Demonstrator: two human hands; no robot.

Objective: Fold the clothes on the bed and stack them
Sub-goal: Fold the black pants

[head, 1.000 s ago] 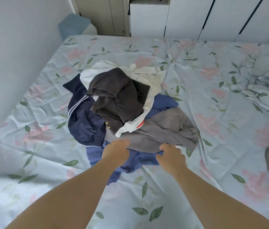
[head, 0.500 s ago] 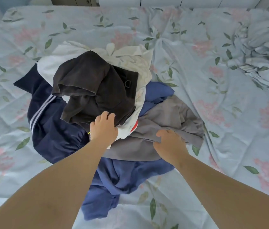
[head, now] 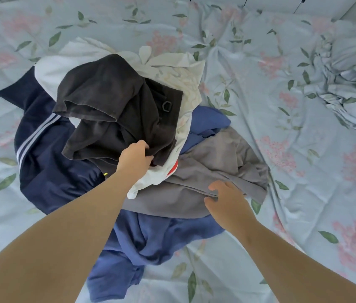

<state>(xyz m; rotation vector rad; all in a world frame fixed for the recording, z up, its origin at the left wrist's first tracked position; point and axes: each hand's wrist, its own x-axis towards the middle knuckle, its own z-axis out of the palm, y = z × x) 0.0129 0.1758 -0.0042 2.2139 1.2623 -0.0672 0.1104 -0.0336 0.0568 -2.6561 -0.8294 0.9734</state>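
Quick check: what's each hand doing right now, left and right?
Left hand: grips the edge of the black garment.
Right hand: pinches a fold of the grey garment.

Bedsheet point(head: 260, 106): we see pale blue, pink blossoms, green leaves.
Top garment point(head: 115, 101): we read it as charcoal black.
Jacket point(head: 48, 162) left of top garment: navy, white stripes.
Shirt point(head: 212, 167) right of top garment: grey.

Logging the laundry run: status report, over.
Left hand grips topmost black garment. Right hand pinches grey garment. Nothing folded yet. White garment overlaps the grey.
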